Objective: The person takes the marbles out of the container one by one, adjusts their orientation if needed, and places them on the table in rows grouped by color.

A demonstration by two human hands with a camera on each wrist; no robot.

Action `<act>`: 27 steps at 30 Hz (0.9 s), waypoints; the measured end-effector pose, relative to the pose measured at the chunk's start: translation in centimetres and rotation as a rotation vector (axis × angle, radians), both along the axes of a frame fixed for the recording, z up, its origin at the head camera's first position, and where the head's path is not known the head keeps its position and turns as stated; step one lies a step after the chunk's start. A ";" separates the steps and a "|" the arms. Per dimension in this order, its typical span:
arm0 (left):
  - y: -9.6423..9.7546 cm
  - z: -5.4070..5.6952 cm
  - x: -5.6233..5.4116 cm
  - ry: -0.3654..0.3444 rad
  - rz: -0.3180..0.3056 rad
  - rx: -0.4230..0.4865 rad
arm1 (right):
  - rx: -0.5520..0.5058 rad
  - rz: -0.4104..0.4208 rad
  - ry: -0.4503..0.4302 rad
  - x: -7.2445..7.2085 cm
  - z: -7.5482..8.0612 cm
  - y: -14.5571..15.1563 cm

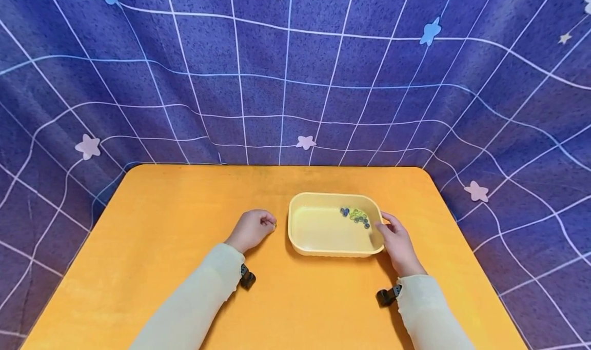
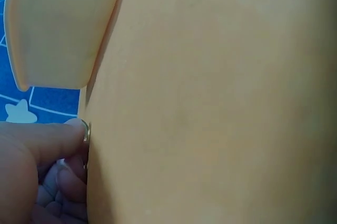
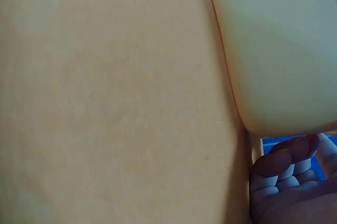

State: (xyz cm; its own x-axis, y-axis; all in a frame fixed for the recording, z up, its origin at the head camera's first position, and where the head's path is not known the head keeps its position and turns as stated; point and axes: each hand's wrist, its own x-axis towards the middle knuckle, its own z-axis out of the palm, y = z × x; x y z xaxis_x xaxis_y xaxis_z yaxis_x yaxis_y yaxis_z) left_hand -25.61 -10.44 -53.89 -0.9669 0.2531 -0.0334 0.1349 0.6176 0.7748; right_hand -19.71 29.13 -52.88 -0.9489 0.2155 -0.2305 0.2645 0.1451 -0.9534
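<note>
A pale yellow rectangular tub (image 1: 318, 251) with rounded corners stands on the table. My right hand (image 1: 400, 245) holds its right end, with the thumb over the rim and the fingers against the outer wall; the right wrist view shows those curled fingers (image 3: 274, 162) by the tub's end wall (image 3: 284, 76). Small round glassy beads (image 1: 357, 216), blue and yellow-green, lie together in the tub's far right part. Left of the tub, my left hand (image 1: 251, 230) pinches a small shiny, clear-yellowish round bead (image 2: 86, 130) between thumb and fingertips, close over the table. The fingers mostly hide it.
The orange table (image 1: 138, 257) has rounded far corners. A blue curtain (image 1: 258, 93) with white lines and stars hangs right behind it and along both sides. A small black camera (image 1: 248, 277) sits on the left wrist, another black camera (image 1: 387, 296) on the right.
</note>
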 end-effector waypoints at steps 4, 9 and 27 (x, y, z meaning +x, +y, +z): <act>0.1 -0.2 -0.1 0.015 -0.006 -0.005 | 0.003 0.005 0.013 0.0 -0.1 0.1; 0.1 -0.3 -0.1 0.016 -0.011 -0.009 | 0.009 0.007 0.018 0.1 -0.1 0.1; -0.3 0.6 0.1 -0.057 0.060 0.131 | 0.004 0.005 0.009 0.0 0.1 0.1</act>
